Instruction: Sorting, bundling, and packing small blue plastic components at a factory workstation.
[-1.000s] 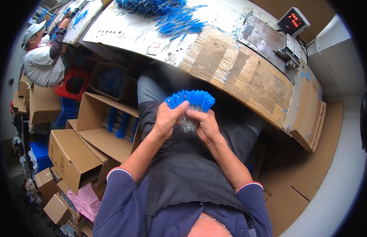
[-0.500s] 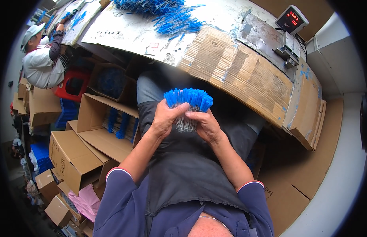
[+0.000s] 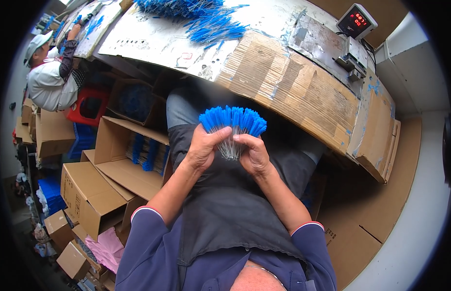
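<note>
A bundle of small wire brushes [image 3: 233,121] is fanned out above my lap, blue bristle heads pointing away from me and bare wire stems towards me. My left hand [image 3: 205,147] grips its left side, thumb laid across the stems. Round the right side, my right hand [image 3: 254,154] is closed with its thumb on the wires. The two thumb tips almost meet, and the fingers behind the bundle are hidden. Below the hands lies my dark apron [image 3: 230,208].
More blue brushes [image 3: 213,29] lie heaped on the white worktable [image 3: 153,46]. Cardboard [image 3: 288,72] covers its near edge; a device with a red display [image 3: 356,22] stands far right. An open carton [image 3: 133,160] sits left of my knees. A co-worker [image 3: 51,72] is at the far left.
The brush heads have spread wider to the right and the wire ends have drawn together. My right hand has shifted slightly; both hands still grip the bundle.
</note>
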A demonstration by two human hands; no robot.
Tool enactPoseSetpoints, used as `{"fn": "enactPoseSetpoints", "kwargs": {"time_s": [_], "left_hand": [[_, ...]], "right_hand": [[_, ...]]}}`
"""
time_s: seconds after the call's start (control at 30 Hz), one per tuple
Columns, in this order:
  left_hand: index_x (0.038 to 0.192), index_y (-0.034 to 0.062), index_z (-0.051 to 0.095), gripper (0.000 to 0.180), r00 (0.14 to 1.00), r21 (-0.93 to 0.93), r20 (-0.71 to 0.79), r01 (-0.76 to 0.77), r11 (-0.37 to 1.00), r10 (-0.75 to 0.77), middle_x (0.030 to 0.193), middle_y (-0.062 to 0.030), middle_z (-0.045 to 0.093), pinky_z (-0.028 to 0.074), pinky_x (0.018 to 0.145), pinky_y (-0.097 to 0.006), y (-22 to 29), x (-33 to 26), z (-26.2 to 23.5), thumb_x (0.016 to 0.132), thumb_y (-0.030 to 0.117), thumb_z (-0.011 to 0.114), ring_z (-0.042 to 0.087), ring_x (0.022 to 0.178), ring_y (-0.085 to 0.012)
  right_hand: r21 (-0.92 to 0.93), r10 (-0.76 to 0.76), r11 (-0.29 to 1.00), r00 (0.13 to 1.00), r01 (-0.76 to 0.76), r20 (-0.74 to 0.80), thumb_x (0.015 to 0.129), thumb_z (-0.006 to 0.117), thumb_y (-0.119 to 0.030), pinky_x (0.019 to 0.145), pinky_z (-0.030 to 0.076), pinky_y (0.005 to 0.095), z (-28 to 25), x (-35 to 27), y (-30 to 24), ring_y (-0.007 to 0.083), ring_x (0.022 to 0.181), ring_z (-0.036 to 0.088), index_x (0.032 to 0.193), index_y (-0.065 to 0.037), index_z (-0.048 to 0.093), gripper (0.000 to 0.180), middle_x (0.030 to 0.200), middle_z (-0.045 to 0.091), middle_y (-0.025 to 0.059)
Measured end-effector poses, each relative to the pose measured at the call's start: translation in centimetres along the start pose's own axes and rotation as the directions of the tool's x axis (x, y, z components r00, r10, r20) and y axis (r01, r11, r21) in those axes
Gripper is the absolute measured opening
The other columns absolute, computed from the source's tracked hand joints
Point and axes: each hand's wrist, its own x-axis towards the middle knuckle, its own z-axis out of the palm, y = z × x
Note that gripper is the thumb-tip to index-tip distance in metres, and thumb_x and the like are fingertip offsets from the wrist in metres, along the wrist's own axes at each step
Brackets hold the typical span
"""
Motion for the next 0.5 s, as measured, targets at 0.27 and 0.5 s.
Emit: {"fn": "enactPoseSetpoints", "kwargs": {"time_s": [0.27,0.5], "left_hand": [[0.12,0.0046,0.065,0.032,1.0,0.076,-0.006,0.023,0.997,-0.023,0.112,-0.0035,0.07,0.054,0.093,-0.031,-0.36,-0.22,-0.38,0.09,0.004,0.077,0.067,0.102,-0.0142],[0.118,0.0058,0.067,0.03,0.998,-0.027,-0.055,0.006,1.0,-0.008,0.109,-0.0019,0.071,0.054,0.085,-0.027,-0.29,-0.08,-0.44,0.09,0.005,0.077,0.067,0.096,-0.0117]], "right_hand": [[-0.188,0.067,0.981,0.997,-0.057,0.049,0.086,0.067,0.001,0.102,0.052,0.038,-0.23,-0.29,-0.37,0.0215,0.111,0.067,0.128,-0.004,0.063,0.042,0.119,0.069,0.0073],[-0.038,0.056,0.998,0.998,-0.055,0.014,0.087,0.066,-0.002,0.103,0.052,0.0392,0.21,-0.23,-0.18,0.0222,0.111,0.067,0.128,-0.004,0.063,0.041,0.119,0.069,0.0076]]}}
